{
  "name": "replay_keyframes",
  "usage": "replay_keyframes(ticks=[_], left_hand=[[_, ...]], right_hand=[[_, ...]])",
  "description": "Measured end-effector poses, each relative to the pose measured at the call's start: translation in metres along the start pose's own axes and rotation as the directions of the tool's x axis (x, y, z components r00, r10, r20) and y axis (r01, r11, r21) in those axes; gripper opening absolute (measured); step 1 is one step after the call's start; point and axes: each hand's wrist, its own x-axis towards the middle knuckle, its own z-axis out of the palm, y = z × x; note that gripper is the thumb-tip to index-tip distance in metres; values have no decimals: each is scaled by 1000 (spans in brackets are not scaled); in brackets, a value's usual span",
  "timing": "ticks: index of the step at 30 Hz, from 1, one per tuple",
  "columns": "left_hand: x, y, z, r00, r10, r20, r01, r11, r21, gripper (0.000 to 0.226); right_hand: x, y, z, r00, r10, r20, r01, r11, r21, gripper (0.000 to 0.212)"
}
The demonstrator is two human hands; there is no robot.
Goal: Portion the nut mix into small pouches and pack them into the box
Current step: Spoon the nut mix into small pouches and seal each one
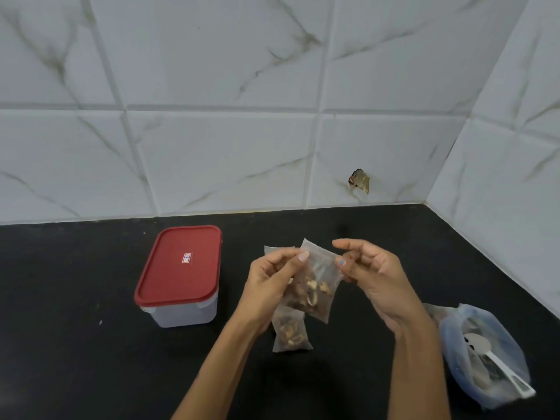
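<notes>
A small clear pouch (316,286) with nut mix hangs above the black counter (75,344). My left hand (269,283) pinches its top left edge and my right hand (372,277) pinches its top right edge. Below it, a second filled pouch (289,333) lies flat on the counter. A further pouch (269,250) shows partly behind my left fingers. The box (178,277), clear plastic with a red lid on, stands to the left. At the right lies the big open bag of nut mix (485,356) with a white scoop (497,362) in it.
White marble-look tiled walls (242,147) close the counter at the back and at the right, meeting in a corner. A small torn patch (359,180) marks the back wall low down. Bare counter stretches left of the box and along the front.
</notes>
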Motion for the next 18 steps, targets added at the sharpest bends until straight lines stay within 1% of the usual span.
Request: replay_keyframes(ticks=[3, 6, 7, 9, 12, 18], left_hand=[[-1, -2, -1, 999, 18, -30, -17, 1000, 20, 10], [-4, -7, 3, 999, 17, -51, -15, 999, 48, 11], [-6, -8, 6, 998, 24, -56, -22, 999, 49, 11], [-8, -9, 13, 996, 39, -81, -36, 998, 43, 10], [-11, -12, 24, 993, 33, -109, -32, 999, 13, 12], [-14, -23, 43, 992, 35, -125, -31, 999, 36, 18]], right_hand=[[-3, 8, 5, 999, 44, -8, -44, 998, 55, 25], [-4, 9, 8, 997, 62, 36, -64, 996, 56, 33], [-5, 8, 9, 997, 55, 61, -58, 998, 36, 32], [-7, 7, 11, 996, 33, 87, -31, 999, -18, 22], [-8, 11, 7, 999, 12, 51, -10, 1000, -25, 11], [-15, 17, -10, 999, 14, 32, -13, 999, -34, 7]])
